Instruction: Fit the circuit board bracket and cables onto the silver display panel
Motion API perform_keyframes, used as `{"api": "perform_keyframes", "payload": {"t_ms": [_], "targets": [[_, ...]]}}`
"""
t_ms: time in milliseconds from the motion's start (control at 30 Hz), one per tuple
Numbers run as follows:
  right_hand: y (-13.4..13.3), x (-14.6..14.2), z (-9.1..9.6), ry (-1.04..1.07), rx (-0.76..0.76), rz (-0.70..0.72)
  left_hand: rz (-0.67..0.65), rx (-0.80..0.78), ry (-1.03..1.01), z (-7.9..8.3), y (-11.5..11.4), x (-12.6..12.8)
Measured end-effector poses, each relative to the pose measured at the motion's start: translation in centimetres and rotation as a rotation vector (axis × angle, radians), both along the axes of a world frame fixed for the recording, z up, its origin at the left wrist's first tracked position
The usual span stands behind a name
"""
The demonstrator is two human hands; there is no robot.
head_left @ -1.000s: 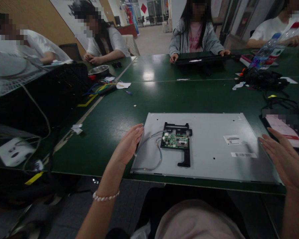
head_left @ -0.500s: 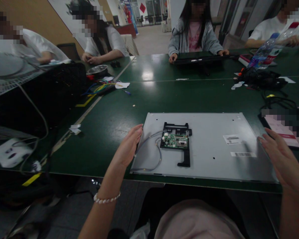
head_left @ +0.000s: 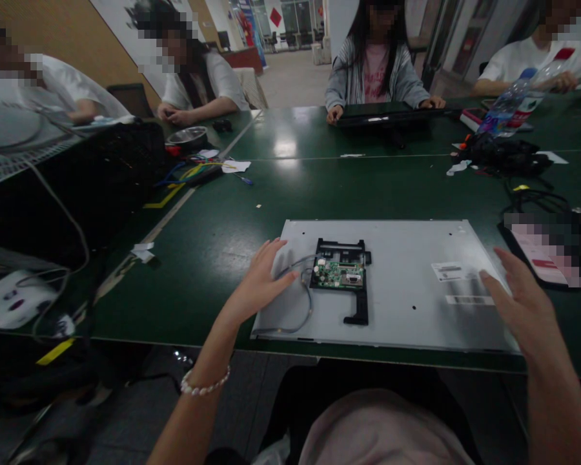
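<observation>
Grey panel (head_left: 397,271) lies flat on table (head_left: 208,258), long axis left to right, between left hand (head_left: 256,284) and right hand (head_left: 527,303), 1 near each short edge; hands apart, clamped on nothing; contact indeterminable; neither clearly nearer

Green counter (head_left: 223,252), pale seams, bright glare (head_left: 285,148) on far half. Tan wall (head_left: 77,32) upper left, white panel (head_left: 119,32) beside it. Dark chair (head_left: 130,98) below. Beyond: reddish desk (head_left: 246,59), pale floor (head_left: 290,84), red diamond (head_left: 275,17) against glass partition (head_left: 297,22). Grey floor (head_left: 252,394) under near edge.
</observation>
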State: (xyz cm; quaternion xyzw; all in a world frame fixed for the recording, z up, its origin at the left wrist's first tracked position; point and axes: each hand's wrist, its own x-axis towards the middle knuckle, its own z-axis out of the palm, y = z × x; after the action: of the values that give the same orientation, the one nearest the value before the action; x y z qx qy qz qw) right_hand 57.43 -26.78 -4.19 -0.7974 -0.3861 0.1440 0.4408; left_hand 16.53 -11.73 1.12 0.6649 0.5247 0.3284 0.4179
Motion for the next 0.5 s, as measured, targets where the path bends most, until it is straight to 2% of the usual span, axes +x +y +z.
{"api": "perform_keyframes", "payload": {"t_ms": [33, 167, 300, 400, 500], "targets": [[0.2, -0.9, 0.5, -0.032, -0.032, 0.040, -0.069, 0.036, 0.050, 0.2, 0.1, 0.0], [1.8, -5.7, 2.5, -0.127, -0.021, 0.377, -0.314, 0.033, 0.159, 0.9, 1.0, 0.5], [3.7, -9.9, 3.1, -0.165, 0.050, 0.642, -0.400, 0.022, 0.120, 0.9, 2.3, 1.2], [4.7, -11.8, 2.7, -0.198, 0.056, 0.740, -0.447, 0.026, 0.061, 0.5, 2.9, 1.5], [5.3, -13.0, 2.1, -0.237, 0.031, 0.768, -0.462, 0.054, 0.098, 0.2, 3.2, 1.6]]}}
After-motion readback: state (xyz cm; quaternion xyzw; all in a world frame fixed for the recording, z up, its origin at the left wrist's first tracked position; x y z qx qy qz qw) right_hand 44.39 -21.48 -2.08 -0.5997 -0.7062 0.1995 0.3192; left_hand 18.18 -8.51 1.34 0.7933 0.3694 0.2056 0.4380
